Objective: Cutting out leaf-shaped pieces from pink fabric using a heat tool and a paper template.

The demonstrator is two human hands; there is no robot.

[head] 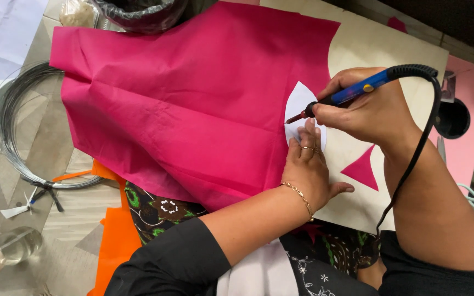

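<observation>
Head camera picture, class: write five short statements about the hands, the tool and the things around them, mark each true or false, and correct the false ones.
1. The right hand holds a blue-handled corded tool like a pen. True.
2. The tool's tip points at a green sheet. False: it meets the edge of the pink sheet, beside a white curved template.
3. The left hand lies flat, fingers on the white template. True.
4. A coil of grey wire lies on the pink sheet. False: it lies off the sheet, on the floor by its edge.
5. A small pink triangle lies on the pale board. True.
</observation>
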